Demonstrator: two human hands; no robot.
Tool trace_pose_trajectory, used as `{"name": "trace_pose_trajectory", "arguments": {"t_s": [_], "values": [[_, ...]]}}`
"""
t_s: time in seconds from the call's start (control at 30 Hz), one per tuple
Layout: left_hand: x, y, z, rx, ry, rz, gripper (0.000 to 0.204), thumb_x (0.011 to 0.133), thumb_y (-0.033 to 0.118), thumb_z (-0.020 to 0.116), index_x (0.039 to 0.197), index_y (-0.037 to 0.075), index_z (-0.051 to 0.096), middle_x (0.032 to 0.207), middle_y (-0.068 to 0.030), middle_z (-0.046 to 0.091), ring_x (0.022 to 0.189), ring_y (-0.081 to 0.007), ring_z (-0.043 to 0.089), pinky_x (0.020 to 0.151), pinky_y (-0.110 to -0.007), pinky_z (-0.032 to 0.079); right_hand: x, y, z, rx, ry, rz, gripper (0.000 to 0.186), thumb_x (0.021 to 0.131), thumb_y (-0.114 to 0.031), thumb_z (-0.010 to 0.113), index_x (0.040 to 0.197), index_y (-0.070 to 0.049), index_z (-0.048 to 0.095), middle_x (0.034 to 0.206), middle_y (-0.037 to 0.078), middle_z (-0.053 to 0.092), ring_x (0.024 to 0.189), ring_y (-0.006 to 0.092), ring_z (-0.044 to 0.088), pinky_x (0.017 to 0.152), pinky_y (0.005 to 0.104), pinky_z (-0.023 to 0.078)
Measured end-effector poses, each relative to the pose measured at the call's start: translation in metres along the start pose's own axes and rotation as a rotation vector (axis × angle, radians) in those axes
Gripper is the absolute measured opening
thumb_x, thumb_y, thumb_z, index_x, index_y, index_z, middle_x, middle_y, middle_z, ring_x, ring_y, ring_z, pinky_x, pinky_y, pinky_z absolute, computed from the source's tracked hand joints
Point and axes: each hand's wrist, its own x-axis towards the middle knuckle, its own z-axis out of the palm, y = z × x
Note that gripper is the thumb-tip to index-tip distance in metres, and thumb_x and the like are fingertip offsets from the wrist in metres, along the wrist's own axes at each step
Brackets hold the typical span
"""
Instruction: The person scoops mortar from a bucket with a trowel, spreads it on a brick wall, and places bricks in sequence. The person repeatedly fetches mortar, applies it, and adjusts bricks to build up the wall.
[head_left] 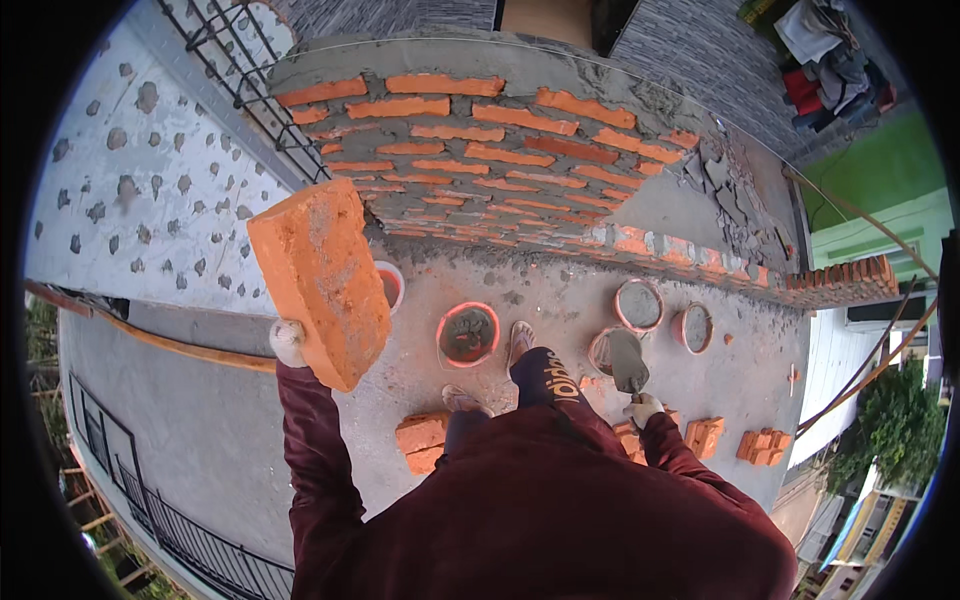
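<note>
My left hand (288,342), in a pale glove, grips an orange brick (320,280) raised up at the left, its broad face smeared with grey mortar. My right hand (643,410), also gloved, holds a trowel (628,362) low on the right, its grey blade over a bucket (605,352). Another bucket of mortar (466,334) stands by my feet, and a further one (389,284) is partly hidden behind the raised brick. In front of me rises a brick wall (490,151) with rough grey mortar joints and a mortar-covered top edge.
Two more mortar buckets (639,304) stand at the right, with several brick stacks (703,438) nearby. A rebar cage (235,60) is at the upper left. A low brick wall (720,260) runs right. A black railing (200,530) edges the floor at lower left. Bamboo poles (868,385) lean far right.
</note>
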Motion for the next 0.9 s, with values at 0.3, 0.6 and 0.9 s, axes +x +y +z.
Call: {"name": "trace_pose_trajectory", "arguments": {"t_s": [0.3,0.6,0.9], "values": [[0.354,-0.010,0.381,1.522,-0.909,0.346,0.118,0.059,0.053,0.088,0.160,0.012,0.042,0.162,-0.0129,0.043,0.149,-0.0301,0.041,0.124,-0.042,0.029,0.104,0.034,0.068,0.407,-0.055,0.056,0.043,0.076,-0.008,0.076,0.116,-0.002,0.063,0.081,0.013,0.068,0.056,0.0240,0.064,0.049,0.0416,0.052],[0.453,-0.196,0.442,1.757,-1.084,0.149,0.115,0.054,0.042,0.092,0.158,0.025,0.045,0.137,-0.0165,0.055,0.130,-0.0358,0.052,0.118,-0.044,0.039,0.165,0.032,0.018,0.481,0.043,0.003,0.038,0.074,-0.009,0.077,0.110,-0.002,0.066,0.079,0.010,0.066,0.066,0.0219,0.064,0.056,0.0403,0.052],[0.462,-0.262,0.454,1.737,-1.209,0.012,0.116,0.055,0.040,0.093,0.159,0.024,0.044,0.151,-0.0205,0.047,0.143,-0.0393,0.041,0.123,-0.047,0.032,0.148,0.051,0.008,0.687,-0.002,0.294,0.059,0.081,-0.005,0.069,0.139,-0.009,0.060,0.079,0.010,0.067,0.060,0.0220,0.064,0.054,0.0403,0.053]]}}
